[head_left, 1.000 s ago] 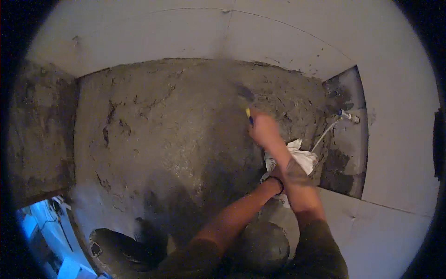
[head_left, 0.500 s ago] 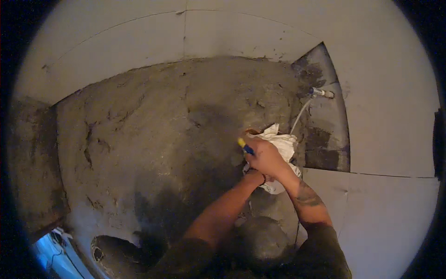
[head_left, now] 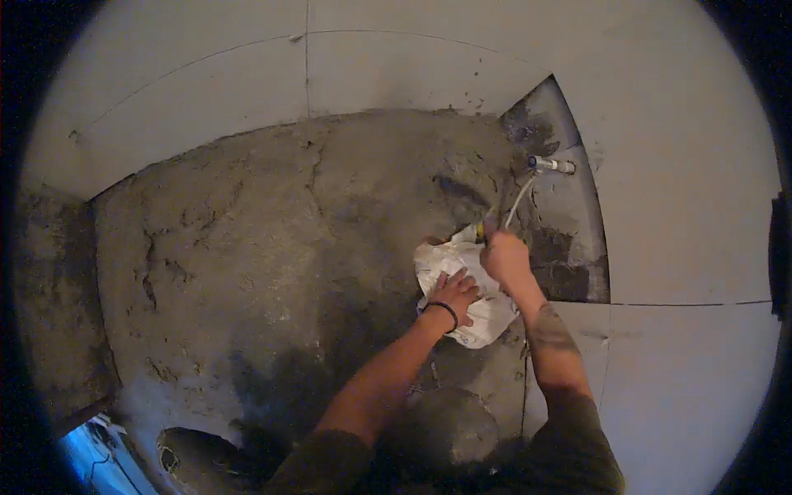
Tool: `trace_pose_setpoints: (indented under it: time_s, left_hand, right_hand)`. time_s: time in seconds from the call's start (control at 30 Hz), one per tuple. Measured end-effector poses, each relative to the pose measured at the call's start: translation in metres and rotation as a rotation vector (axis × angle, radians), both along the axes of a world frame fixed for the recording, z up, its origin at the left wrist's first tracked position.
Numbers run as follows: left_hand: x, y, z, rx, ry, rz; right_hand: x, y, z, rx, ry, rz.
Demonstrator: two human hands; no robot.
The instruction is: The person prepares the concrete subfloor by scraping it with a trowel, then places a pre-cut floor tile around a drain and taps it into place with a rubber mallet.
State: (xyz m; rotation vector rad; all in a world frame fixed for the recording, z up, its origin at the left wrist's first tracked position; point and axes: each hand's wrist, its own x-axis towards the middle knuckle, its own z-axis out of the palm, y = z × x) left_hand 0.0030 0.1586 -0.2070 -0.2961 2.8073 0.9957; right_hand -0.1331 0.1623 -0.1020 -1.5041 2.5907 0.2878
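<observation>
And my hands are apart now! Half a second ago they overlapped; here my left hand (head_left: 456,299) lies bare and spread, pressing on the crumpled white sheet (head_left: 487,318), while my right hand (head_left: 506,257) is over at its upper right edge, clenched round a yellow-banded tool (head_left: 481,231). The sheet sits on the rough grey surface (head_left: 247,247), just below the pale hose (head_left: 517,204). So it looks as if one side steadies the sheet while the other works the tool beside it.

Harder to call: the tool's grip is buried in my fist, its working end blurs into a dark patch, and I can't tell whether it touches anything. The hose's lower end vanishes near my knuckles, and the sheet hides whatever lies beneath.
</observation>
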Motion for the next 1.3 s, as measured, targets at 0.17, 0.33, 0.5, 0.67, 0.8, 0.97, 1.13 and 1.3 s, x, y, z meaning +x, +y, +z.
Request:
trace_pose_setpoints:
  time_s: [0.17,0.33,0.5,0.67,0.8,0.97,1.13,1.3]
  left_hand:
    - [-0.019,0.025,0.012,0.082,0.109,-0.03]
    - [-0.001,0.003,0.002,0.028,0.038,0.012]
    - [-0.015,0.016,0.01,0.028,0.066,-0.008]
    - [0.001,0.001,-0.014,-0.015,0.039,-0.007]
    - [-0.006,0.009,-0.003,-0.019,0.039,-0.019]
    - [-0.013,0.01,-0.005,0.044,0.049,-0.023]
    - [-0.024,0.032,0.007,0.161,0.073,-0.098]
    - [-0.002,-0.003,-0.016,0.041,0.036,0.011]
  right_hand:
    - [-0.107,-0.01,-0.069,-0.062,0.058,-0.157]
    - [-0.063,-0.007,-0.051,-0.013,-0.087,-0.115]
    - [-0.088,-0.008,-0.061,-0.243,-0.044,-0.37]
    - [-0.063,-0.049,-0.058,-0.239,-0.276,-0.433]
    - [-0.081,-0.039,-0.069,-0.562,-0.137,-0.494]
    - [-0.168,-0.079,-0.112,-0.476,-0.046,-0.491]
    - [-0.229,-0.04,-0.128,-0.11,-0.046,-0.384]
    - [-0.134,-0.09,-0.079,-0.282,-0.102,-0.449]
